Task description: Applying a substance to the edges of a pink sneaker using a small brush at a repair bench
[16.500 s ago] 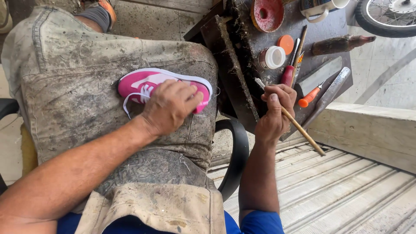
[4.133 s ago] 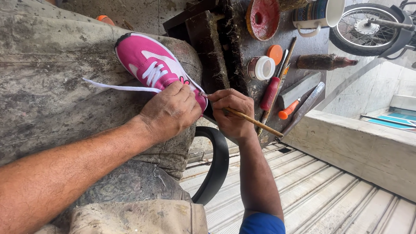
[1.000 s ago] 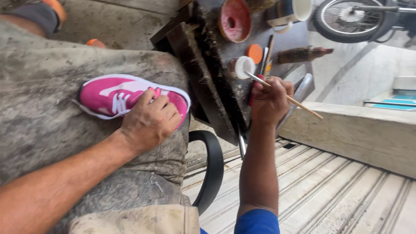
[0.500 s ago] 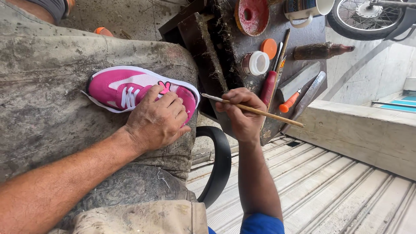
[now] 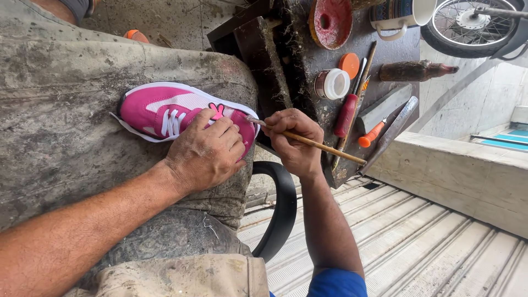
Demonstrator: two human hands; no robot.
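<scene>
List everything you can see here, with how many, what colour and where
shoe: 1, pink with white laces, on the lap under the left hand
brush: 1, wooden handle, in the right hand, tip at the shoe's toe
apron: 1, stained grey, over the lap
jar: 1, open, white rim, on the dark workbench
lid: 1, orange, beside the jar
bowl: 1, red, top of the bench
mug: 1, white, top edge
bottle: 1, brown, lying down
wheel: 1, spoked, top right
left hand: 1, pressing on the shoe
right hand: 1, gripping the brush
</scene>
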